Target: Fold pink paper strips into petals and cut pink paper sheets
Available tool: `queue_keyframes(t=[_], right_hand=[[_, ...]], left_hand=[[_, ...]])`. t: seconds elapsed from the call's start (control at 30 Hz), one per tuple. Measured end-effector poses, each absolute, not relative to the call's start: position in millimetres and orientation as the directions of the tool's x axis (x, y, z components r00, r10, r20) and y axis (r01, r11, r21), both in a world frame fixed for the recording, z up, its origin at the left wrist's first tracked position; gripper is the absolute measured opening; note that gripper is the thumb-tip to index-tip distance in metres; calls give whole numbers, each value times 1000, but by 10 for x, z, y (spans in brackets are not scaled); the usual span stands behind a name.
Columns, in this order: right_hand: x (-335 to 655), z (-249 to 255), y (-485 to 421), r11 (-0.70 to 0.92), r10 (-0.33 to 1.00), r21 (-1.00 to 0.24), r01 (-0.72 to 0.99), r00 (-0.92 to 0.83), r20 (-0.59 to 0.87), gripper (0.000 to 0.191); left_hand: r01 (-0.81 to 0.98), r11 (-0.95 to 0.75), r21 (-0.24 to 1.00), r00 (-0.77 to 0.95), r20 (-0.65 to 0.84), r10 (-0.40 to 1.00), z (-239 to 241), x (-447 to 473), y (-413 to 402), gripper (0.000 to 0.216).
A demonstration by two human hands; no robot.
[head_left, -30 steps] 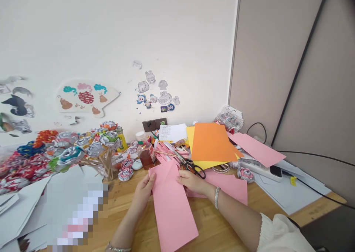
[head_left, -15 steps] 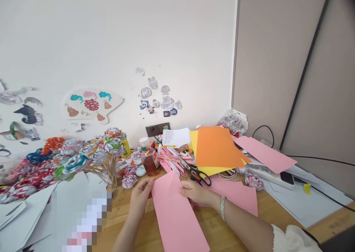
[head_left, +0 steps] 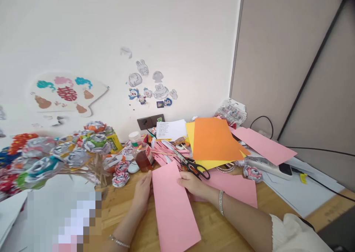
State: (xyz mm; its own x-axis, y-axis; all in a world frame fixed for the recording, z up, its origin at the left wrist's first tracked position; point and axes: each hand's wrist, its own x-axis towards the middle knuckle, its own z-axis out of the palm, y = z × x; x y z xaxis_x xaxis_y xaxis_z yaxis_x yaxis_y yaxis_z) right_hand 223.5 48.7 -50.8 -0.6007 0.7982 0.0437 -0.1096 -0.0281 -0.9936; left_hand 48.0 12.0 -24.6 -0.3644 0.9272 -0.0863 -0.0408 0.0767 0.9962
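Note:
A long pink sheet of paper [head_left: 174, 211] is held tilted above the wooden table. My left hand [head_left: 144, 189] grips its far left edge, thumb along the top, the other fingers partly hidden. My right hand [head_left: 191, 183] pinches the far right edge, fingertips partly behind the paper. Just beyond the right hand lie black-handled scissors [head_left: 198, 168], on a heap of pink paper strips [head_left: 163, 152]. Another pink sheet [head_left: 230, 185] lies flat beneath my right forearm.
Orange paper [head_left: 213, 139] lies on yellow paper [head_left: 208, 164] at the back. A bottle of brown liquid [head_left: 141, 154] stands behind my left hand. Rolled paper flowers [head_left: 77, 155] crowd the left. White sheets [head_left: 299, 196] and a power strip [head_left: 270, 167] are at right.
The view has shifted, so the wall and table items sit further left and higher. The pink sheet has come up slightly, with its near end now in view. Both hands keep their grip.

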Motion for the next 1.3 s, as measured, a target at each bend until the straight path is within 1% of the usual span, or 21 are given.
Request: queue_keyframes(t=[0.07, 0.13, 0.2, 0.23, 0.3, 0.4, 0.53, 0.6, 0.67, 0.73, 0.8, 0.87, 0.9, 0.97, 1.07, 1.17, 1.23, 1.3], right_hand=[[2265, -492, 507, -76, 811, -987, -139, -584, 20, 19], [2295, -478, 513, -122, 818, -980, -160, -576, -8, 19], [2314, -470, 503, -151, 821, -975, -160, -570, -33, 20], [2317, -470, 496, -156, 820, -976, -152, -571, -42, 21], [2310, -475, 482, -145, 815, -982, -125, -577, -47, 22], [2286, -475, 478, -92, 828, -991, -98, -560, -21, 22], [2272, -437, 495, -45, 866, -993, -113, -500, 17, 28], [2277, -418, 506, 10, 870, -996, -88, -490, 52, 29], [2285, -410, 511, 101, 879, -995, -24, -467, 101, 29], [2288, -406, 507, 136, 885, -991, 10, -450, 117, 28], [2285, -396, 496, 66, 879, -996, -52, -470, 82, 27], [2276, -378, 483, -48, 860, -985, -167, -508, 45, 27], [2271, -367, 479, -91, 858, -972, -216, -513, 33, 28], [2263, -346, 475, -119, 863, -955, -272, -504, 36, 27], [2262, -323, 483, -56, 879, -964, -260, -470, 76, 25], [2274, -305, 495, 97, 895, -982, -165, -418, 158, 25], [2285, -298, 495, 171, 894, -979, -111, -400, 202, 24], [2292, -305, 485, 172, 890, -978, -121, -407, 207, 24]], left_hand=[[-2, 69, 998, -352, -65, 934, -241, 531, 166, 31], [78, 49, 996, -362, -17, 932, -237, 557, 178, 30], [253, 2, 967, -369, 94, 925, -232, 563, 158, 32], [289, -11, 957, -357, 118, 927, -230, 562, 142, 33], [288, 13, 958, -350, 93, 932, -229, 556, 110, 34], [227, 56, 972, -356, 29, 934, -238, 555, 83, 34], [250, 23, 968, -320, 61, 945, -272, 565, 78, 33], [220, 26, 975, -290, 40, 956, -295, 564, 79, 32], [159, 33, 987, -267, 10, 964, -309, 558, 81, 30], [177, 17, 984, -263, 30, 964, -300, 555, 82, 28], [279, -12, 960, -277, 92, 956, -268, 567, 78, 27], [372, -33, 928, -271, 143, 952, -227, 597, 65, 27], [397, -45, 917, -258, 159, 953, -210, 615, 58, 27], [415, -71, 907, -224, 177, 958, -195, 647, 45, 29], [392, -100, 915, -199, 191, 961, -221, 663, 46, 30], [352, -84, 932, -185, 157, 970, -260, 653, 67, 29], [347, -74, 935, -178, 143, 974, -259, 653, 73, 29], [364, -90, 927, -194, 170, 966, -234, 659, 66, 28]])
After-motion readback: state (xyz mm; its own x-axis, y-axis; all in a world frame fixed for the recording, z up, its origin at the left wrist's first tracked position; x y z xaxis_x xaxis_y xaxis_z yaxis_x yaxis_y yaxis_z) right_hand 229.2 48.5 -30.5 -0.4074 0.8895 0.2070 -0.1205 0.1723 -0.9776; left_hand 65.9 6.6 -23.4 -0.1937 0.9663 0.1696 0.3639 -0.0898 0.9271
